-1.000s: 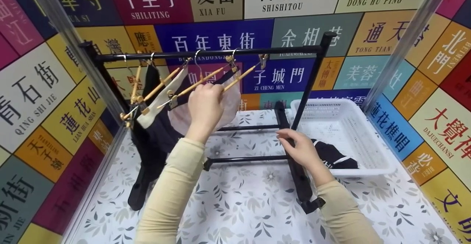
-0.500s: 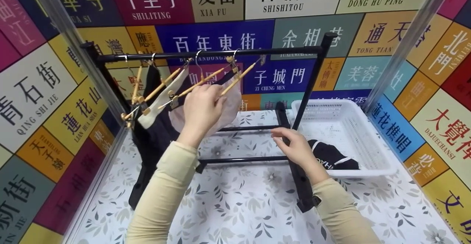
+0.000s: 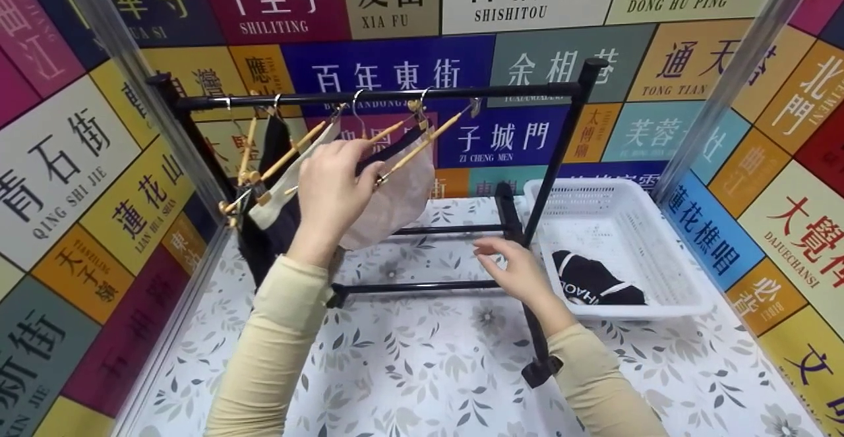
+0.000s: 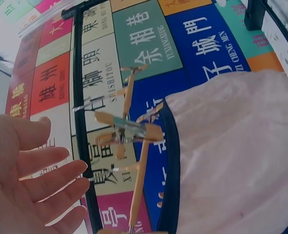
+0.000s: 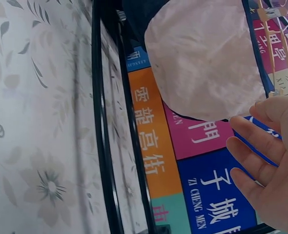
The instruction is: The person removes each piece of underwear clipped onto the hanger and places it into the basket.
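Your left hand (image 3: 333, 190) and right hand (image 3: 514, 267) hold nothing, fingers loose — the pink garment (image 3: 399, 203) seems hung; next probably calls for the black garment (image 3: 597, 282) in the right-side basket (image 3: 676, 259).

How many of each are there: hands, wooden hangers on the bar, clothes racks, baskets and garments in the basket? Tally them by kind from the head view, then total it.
Left hand and right hand: 2
Wooden clip hangers: 4
Black clothes rack: 1
White plastic basket: 1
Black garment in it: 1
Total: 9
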A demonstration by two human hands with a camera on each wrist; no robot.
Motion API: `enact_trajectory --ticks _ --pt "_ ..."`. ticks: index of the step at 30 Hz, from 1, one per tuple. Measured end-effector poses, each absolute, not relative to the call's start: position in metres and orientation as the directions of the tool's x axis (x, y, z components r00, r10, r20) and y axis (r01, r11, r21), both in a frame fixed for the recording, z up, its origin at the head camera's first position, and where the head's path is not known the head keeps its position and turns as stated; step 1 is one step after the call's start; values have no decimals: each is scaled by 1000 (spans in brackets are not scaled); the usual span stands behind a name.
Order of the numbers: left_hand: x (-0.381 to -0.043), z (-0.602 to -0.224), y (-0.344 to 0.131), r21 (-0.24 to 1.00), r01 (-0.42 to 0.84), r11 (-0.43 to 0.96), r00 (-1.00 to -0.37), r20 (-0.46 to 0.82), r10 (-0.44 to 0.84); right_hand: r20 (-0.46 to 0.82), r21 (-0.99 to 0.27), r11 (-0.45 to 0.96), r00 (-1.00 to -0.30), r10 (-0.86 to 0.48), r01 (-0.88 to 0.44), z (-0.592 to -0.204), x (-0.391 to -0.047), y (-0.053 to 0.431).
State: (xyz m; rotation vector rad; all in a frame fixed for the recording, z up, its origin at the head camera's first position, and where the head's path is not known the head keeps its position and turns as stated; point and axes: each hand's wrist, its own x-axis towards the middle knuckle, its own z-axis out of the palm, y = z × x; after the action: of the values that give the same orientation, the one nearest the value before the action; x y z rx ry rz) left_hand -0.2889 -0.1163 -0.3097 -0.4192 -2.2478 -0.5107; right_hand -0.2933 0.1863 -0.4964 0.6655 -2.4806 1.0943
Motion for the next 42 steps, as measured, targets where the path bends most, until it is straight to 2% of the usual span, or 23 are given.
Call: enact_trajectory --ticks 8,18,33,42 --pt "-292 -311 -137 268 403 875 -648 759 66 497 -641 510 -817 -293 -573 -507 -293 175" --pt "-299 -319 -157 349 277 895 -752 658 -23 454 -672 502 -838 -302 -545 -520 -292 167" --pt "-310 -332 -164 268 213 940 -753 658 -17 413 -693 491 -849 -330 -528 -531 -290 157" --pt "-315 -336 -164 244 227 943 -732 682 0 417 -693 486 -846 -332 -533 -529 -290 155"
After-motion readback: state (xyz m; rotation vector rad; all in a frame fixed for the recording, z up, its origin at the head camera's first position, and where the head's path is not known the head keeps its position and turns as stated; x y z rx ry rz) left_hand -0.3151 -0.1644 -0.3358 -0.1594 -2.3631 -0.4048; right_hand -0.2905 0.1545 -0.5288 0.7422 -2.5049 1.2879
